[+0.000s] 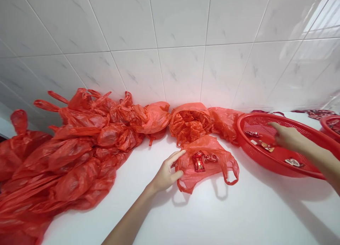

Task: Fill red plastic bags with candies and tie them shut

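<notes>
A thin red plastic bag [204, 146] lies open on the white table, its mouth and loop handles toward me. Several red-wrapped sweets [199, 163] show inside it. At the bag's left edge, my left hand [165, 171] has the film between its thumb and fingers. My right hand [288, 136] is inside a large red plastic basket [276, 169] at the right, index finger stretched out, the other fingers partly hidden. Near its fingertips lies a gold-coloured wrapped sweet [266, 146]. A white-and-dark wrapped piece [293, 162] sits closer to me in the basket.
Many filled red bags [77, 160] are heaped along the left. An open bag stuffed with red bags [190, 123] stands behind the one I hold, against the tiled wall [180, 68]. A second red basket [330, 126] is at the far right edge.
</notes>
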